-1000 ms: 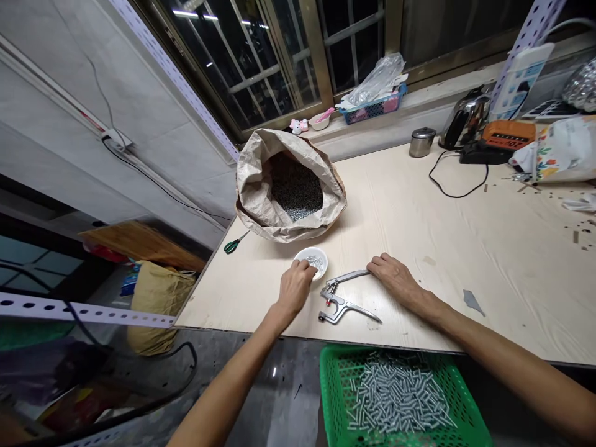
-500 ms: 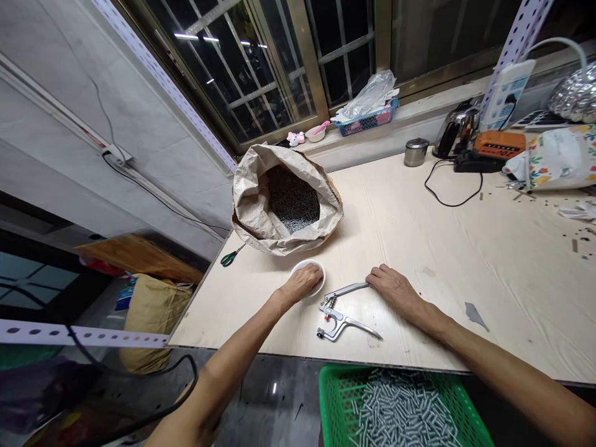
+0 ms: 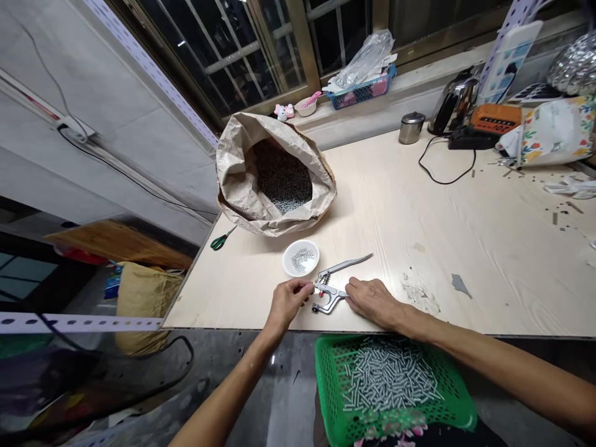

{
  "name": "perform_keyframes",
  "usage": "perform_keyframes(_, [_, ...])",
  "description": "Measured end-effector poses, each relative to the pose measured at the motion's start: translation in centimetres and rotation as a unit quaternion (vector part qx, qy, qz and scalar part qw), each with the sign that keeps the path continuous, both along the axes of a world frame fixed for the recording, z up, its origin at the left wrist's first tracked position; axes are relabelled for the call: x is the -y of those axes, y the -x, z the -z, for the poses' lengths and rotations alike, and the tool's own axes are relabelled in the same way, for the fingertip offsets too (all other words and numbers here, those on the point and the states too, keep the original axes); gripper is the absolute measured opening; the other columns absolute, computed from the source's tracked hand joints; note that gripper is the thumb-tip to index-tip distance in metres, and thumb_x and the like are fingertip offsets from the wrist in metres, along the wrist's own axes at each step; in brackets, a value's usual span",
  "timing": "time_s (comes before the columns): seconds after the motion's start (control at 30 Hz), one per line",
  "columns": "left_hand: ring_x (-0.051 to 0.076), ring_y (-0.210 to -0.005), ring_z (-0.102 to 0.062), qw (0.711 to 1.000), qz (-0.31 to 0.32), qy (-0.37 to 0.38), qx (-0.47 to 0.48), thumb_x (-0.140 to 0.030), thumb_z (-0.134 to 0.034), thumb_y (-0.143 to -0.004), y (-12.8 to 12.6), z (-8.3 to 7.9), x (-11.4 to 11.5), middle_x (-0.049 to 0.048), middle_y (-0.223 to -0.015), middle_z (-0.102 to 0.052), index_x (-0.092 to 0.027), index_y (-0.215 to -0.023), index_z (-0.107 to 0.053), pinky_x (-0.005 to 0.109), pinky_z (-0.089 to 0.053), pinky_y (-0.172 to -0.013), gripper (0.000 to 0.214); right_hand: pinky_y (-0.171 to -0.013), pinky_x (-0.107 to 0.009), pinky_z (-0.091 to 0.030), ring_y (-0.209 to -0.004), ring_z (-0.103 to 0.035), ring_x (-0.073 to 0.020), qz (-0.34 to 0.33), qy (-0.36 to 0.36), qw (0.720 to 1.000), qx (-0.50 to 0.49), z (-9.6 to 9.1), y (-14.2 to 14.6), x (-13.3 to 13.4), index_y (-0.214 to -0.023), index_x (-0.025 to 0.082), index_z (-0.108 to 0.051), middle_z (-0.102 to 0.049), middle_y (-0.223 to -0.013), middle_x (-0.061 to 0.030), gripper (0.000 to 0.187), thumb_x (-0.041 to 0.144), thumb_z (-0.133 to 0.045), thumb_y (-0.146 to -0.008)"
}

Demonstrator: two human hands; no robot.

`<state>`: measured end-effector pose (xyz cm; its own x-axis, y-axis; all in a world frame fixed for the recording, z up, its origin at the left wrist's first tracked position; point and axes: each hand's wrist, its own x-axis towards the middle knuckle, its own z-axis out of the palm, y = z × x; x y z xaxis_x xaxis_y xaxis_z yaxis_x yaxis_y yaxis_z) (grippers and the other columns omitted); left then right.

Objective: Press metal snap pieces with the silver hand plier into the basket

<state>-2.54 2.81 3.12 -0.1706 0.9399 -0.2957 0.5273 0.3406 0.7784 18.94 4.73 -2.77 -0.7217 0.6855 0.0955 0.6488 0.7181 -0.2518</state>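
My left hand is pinched at the jaws of the metal pliers-like hand press, fingers closed on a small metal piece too tiny to name. My right hand lies over the press's lower handle near the table's front edge. The upper handle points up and to the right. Just behind sits a small white dish holding several small metal parts. Farther back stands an open brown paper sack full of the same small parts.
A green basket of small silver tubes sits below the table edge. Green-handled scissors lie at the left edge. A kettle, metal tin, black cord, orange device and floral bag stand at the back right.
My left hand left the white dish and came to the press's jaws with a small piece. My right hand slid from the upper handle tip down onto the lower handle.
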Motion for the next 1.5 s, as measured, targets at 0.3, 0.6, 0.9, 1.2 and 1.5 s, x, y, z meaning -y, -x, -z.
perform_keyframes(0.3, [0.015, -0.061, -0.056, 0.995, -0.056, 0.002, 0.081, -0.056, -0.07, -0.06, -0.6, 3.0, 3.3, 0.0035, -0.063, -0.066, -0.013, -0.076, -0.072, 0.026, -0.042, -0.06, 0.046, -0.049, -0.031, -0.021, -0.057, -0.044, -0.0139, -0.074, -0.205, 0.974, -0.055, 1.9, -1.1, 0.3, -0.077, 0.017, -0.053, -0.051, -0.066, -0.0021, 0.025, 0.009, -0.035, -0.092])
perform_keyframes(0.6, [0.012, -0.052, -0.05, 0.998, 0.024, 0.061, -0.001, -0.049, -0.065, -0.061, 0.0, 3.1, 1.5, 0.0007, -0.054, -0.062, -0.013, -0.067, -0.071, 0.024, -0.035, -0.053, 0.038, -0.05, -0.03, -0.021, -0.059, -0.043, -0.0126, -0.085, -0.167, 0.98, -0.058, 2.8, -1.2, -0.5, -0.081, 0.016, -0.052, -0.053, -0.072, -0.0027, 0.021, 0.008, -0.036, -0.093])
perform_keyframes(0.9, [0.011, -0.045, -0.05, 0.982, 0.09, 0.161, -0.027, -0.04, -0.064, -0.063, 0.1, 2.8, 0.7, -0.0017, -0.046, -0.056, -0.014, -0.063, -0.066, 0.023, -0.037, -0.05, 0.026, -0.055, -0.027, -0.032, -0.068, -0.05, -0.0148, -0.065, -0.044, 0.997, -0.025, 0.8, -1.4, -0.7, -0.087, 0.015, -0.057, -0.059, -0.087, -0.0058, 0.018, 0.022, -0.043, -0.095])
perform_keyframes(1.2, [0.009, -0.043, -0.049, 0.978, 0.03, 0.204, 0.017, -0.035, -0.068, -0.063, -0.5, 2.3, 1.4, -0.0036, -0.044, -0.053, -0.012, -0.061, -0.064, 0.022, -0.041, -0.049, 0.023, -0.101, -0.063, -0.023, -0.131, -0.027, -0.0418, -0.035, 0.005, 0.999, 0.001, -1.0, -2.9, -4.0, -0.139, 0.013, -0.036, -0.04, -0.139, -0.0226, 0.098, 0.065, -0.072, -0.064])
perform_keyframes(1.5, [0.01, -0.047, -0.052, 0.975, -0.004, 0.219, 0.021, -0.032, -0.068, -0.068, -0.8, 2.6, 1.5, -0.004, -0.046, -0.053, -0.013, -0.061, -0.062, 0.024, -0.046, -0.055, 0.021, -0.094, -0.056, -0.03, -0.103, -0.047, -0.032, -0.036, 0.007, 0.999, 0.003, -1.7, -2.4, -3.8, -0.135, 0.015, -0.042, -0.057, -0.113, -0.0138, 0.082, 0.055, -0.073, -0.07])
